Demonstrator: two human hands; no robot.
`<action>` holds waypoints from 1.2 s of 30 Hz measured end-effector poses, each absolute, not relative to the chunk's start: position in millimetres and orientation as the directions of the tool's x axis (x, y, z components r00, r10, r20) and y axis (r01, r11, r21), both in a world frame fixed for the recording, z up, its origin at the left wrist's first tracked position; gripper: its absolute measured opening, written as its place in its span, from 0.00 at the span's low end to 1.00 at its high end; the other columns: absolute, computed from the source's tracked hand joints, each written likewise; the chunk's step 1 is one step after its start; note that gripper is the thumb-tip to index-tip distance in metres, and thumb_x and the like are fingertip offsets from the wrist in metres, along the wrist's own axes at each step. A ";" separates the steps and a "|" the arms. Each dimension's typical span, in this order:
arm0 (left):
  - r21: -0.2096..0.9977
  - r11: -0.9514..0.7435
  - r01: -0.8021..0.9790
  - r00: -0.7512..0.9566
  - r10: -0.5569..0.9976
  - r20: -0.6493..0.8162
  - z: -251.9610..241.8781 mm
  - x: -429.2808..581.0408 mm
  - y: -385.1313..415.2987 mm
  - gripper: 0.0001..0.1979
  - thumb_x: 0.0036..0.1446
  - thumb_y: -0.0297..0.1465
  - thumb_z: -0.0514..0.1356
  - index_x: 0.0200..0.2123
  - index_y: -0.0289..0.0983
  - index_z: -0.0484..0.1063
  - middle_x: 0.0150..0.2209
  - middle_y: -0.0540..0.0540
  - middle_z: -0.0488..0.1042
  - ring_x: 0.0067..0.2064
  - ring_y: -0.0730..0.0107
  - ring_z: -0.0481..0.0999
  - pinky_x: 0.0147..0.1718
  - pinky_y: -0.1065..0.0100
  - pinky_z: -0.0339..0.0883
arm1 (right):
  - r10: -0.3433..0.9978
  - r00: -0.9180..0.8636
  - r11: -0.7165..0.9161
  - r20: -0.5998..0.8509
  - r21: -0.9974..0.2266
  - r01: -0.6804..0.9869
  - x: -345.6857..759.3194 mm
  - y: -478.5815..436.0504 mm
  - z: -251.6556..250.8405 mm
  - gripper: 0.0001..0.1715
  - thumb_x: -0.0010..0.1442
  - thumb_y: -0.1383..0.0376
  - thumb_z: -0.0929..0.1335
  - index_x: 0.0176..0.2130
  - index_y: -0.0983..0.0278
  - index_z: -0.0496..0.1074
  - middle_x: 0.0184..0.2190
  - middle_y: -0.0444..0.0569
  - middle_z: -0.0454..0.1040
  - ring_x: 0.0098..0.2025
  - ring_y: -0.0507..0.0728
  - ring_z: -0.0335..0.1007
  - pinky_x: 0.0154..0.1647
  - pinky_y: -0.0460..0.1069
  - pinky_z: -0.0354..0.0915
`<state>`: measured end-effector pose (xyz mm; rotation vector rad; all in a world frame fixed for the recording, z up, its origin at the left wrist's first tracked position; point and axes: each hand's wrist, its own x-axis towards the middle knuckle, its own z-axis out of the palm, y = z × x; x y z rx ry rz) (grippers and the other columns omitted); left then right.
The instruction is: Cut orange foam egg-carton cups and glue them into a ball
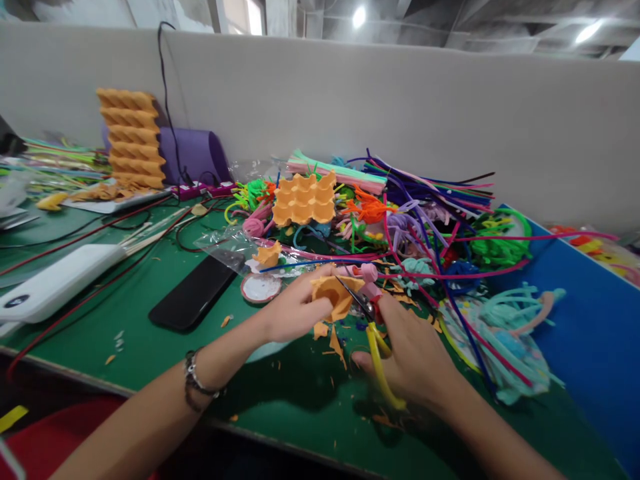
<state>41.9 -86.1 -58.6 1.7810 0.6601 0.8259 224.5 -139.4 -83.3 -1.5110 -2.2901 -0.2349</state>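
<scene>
My left hand (300, 310) is closed on an orange egg-carton cup (336, 295), holding it above the green table. In my right hand (407, 347) is a pair of scissors (379, 360) with yellow handles. Its dark blades lie at the rim of the cup; how far they are apart I cannot tell. Torn orange scraps (337, 345) lie beneath the cup. Another small orange cup piece (269, 255) sits to the left, above a round white lid (261, 287) with a reddish rim. Behind stands a larger orange egg-carton section (305, 200).
A black phone (197, 293) and a white device (65, 280) lie left on the green table (190, 380). Tangled pipe cleaners (420, 220) fill the back, with turquoise ones (510, 333) at right. An egg tray (133, 137) leans far left. Red cables (100, 287) cross the table.
</scene>
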 end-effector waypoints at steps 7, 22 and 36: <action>0.948 -0.306 0.085 0.637 0.748 0.185 -60.8 39.5 -79.6 0.06 0.38 0.30 0.48 0.26 0.38 0.57 0.25 0.52 0.58 0.26 0.74 0.58 0.24 0.70 0.56 | 0.857 -0.369 0.433 0.359 -0.114 0.894 226.7 -139.0 -83.3 0.17 0.55 0.53 0.59 0.27 0.63 0.63 0.23 0.48 0.70 0.22 0.55 0.65 0.20 0.47 0.54; 0.785 -0.546 0.292 0.519 0.780 0.349 -66.7 43.0 -80.0 0.09 0.53 0.32 0.47 0.27 0.35 0.63 0.26 0.50 0.65 0.28 0.73 0.62 0.28 0.69 0.58 | 0.834 -0.286 0.403 0.472 -0.166 0.900 224.9 -137.9 -77.3 0.15 0.57 0.55 0.57 0.24 0.61 0.57 0.18 0.43 0.62 0.18 0.52 0.57 0.18 0.45 0.49; 0.811 -0.453 0.371 0.508 0.830 0.231 -62.6 41.4 -77.7 0.03 0.42 0.27 0.47 0.19 0.37 0.56 0.18 0.54 0.59 0.19 0.78 0.57 0.19 0.73 0.51 | 0.791 -0.389 0.444 0.473 -0.007 0.896 232.4 -137.8 -75.5 0.28 0.63 0.51 0.51 0.23 0.63 0.62 0.17 0.46 0.67 0.17 0.51 0.61 0.18 0.45 0.49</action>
